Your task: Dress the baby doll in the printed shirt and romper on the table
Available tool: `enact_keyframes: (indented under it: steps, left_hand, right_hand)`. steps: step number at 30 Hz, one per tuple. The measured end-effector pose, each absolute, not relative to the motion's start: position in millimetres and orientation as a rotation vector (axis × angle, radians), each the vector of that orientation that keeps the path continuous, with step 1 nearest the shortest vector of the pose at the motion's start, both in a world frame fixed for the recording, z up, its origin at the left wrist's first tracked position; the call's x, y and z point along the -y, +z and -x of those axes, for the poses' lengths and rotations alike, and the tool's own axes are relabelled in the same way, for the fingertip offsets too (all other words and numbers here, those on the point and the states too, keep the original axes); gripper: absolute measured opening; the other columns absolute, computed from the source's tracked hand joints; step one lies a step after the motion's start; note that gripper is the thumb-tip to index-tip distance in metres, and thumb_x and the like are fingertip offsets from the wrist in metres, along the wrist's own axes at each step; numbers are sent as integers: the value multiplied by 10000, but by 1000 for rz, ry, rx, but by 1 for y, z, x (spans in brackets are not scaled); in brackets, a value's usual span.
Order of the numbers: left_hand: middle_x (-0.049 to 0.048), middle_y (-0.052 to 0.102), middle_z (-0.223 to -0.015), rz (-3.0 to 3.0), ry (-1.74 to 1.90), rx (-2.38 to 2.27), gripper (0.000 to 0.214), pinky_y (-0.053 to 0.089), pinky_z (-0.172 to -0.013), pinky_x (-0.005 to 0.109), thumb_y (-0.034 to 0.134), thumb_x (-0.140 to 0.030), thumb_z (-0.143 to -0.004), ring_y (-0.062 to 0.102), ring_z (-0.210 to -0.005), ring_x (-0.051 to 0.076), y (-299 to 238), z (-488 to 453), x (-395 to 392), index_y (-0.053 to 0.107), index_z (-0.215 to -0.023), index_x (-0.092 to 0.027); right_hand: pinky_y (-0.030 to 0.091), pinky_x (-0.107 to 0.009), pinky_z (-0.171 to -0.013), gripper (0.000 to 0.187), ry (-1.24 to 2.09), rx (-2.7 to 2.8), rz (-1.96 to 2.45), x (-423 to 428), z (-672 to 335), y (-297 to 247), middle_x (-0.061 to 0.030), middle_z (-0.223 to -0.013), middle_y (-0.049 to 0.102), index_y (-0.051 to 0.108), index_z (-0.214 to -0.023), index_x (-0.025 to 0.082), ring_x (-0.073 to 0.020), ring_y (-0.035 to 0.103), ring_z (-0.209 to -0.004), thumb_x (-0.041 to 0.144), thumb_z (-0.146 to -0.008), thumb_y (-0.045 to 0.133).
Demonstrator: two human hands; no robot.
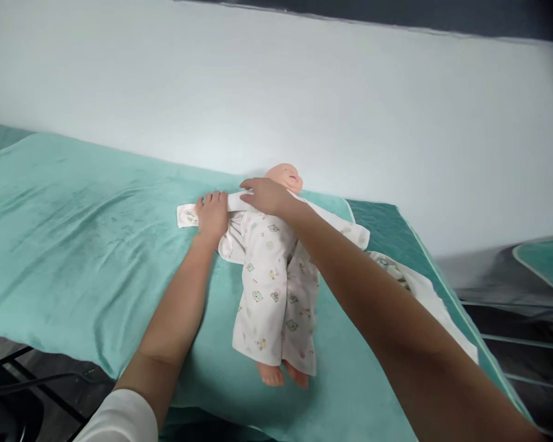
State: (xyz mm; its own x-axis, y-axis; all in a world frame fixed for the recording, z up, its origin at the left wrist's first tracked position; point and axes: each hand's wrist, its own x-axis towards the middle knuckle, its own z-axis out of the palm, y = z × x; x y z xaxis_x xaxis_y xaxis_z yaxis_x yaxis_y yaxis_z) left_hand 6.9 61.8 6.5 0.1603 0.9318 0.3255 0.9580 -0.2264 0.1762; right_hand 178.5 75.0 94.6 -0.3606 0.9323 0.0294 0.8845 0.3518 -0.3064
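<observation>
A baby doll lies on its back on a teal blanket, dressed in a white printed sleepsuit, bare feet toward me. My left hand grips the suit's outstretched sleeve, fingers curled over it. My right hand rests on the doll's shoulder and chest just below the chin, fingers flat and pressed on the cloth.
A white wall runs behind the padded table. A white cloth lies to the doll's right near the table edge. Dark floor and a metal frame show at lower left. Another teal pad sits at far right.
</observation>
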Motion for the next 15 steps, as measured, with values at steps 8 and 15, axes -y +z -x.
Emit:
enact_keyframes:
  steps: [8,15]
  left_hand:
    - [151,631,-1332,2198,-542,2096,459,380,-1103,479,418,-99,-903,527,-1259,329,9,0,-62,569,-1322,-210]
    - [97,591,-1447,2287,-687,2080,628,313,-1223,459,490,-112,-830,493,-1375,292,16,-3,-56,513,-1443,-249]
  right_hand:
    - [425,-445,-1104,474,170,1699,1837,-36,-282,40,-166,-1410,637,613,-1366,125,-290,562,-1299,244,-967,387]
    - [418,-421,-970,482,13,1642,2162,-19,-318,6,-148,-1281,709,620,-1387,208,-313,636,-1127,241,-1008,325]
